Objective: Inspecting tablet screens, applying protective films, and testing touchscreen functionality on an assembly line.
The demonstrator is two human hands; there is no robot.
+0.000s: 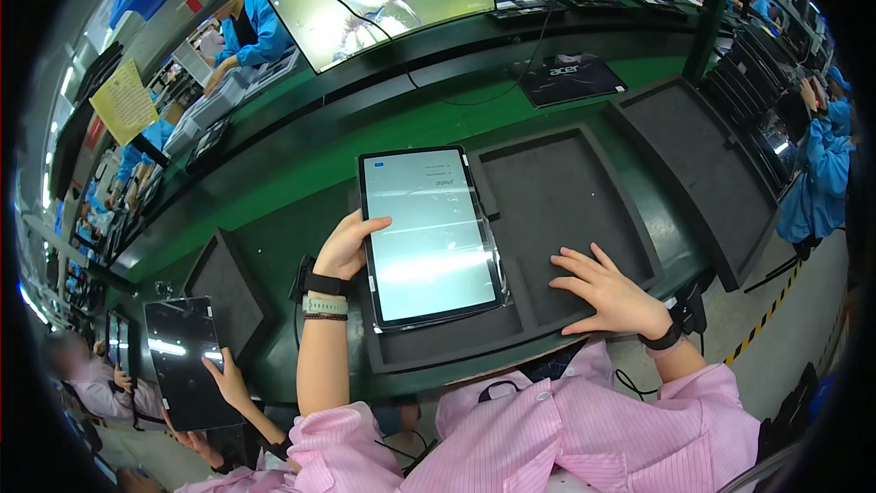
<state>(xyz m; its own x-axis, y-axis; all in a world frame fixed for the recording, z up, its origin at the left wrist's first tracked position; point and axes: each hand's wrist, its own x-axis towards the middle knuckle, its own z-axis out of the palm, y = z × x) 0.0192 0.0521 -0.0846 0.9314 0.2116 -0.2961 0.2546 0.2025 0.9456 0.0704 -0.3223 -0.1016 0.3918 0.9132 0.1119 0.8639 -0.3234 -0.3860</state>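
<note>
A tablet (429, 246) with a lit pale screen and a black border is tilted over the left recess of a dark foam tray (538, 338). My left hand (345, 245) grips its left edge, thumb on the screen and the other fingers hidden beneath. Clear film shows along the tablet's right and lower edges. To the right, my right hand (611, 297) is spread with nothing in it, just over the tray's right recess near its front edge. I cannot tell whether its fingertips touch the foam. Each of my wrists has a black band.
A second foam tray (703, 173) lies at the right, a smaller foam piece (224, 297) at the left. Behind are a flat black box (570, 80) and a monitor (383, 5) with hanging cables. A co-worker's hand (226, 379) holds a dark panel (182, 361) at the left.
</note>
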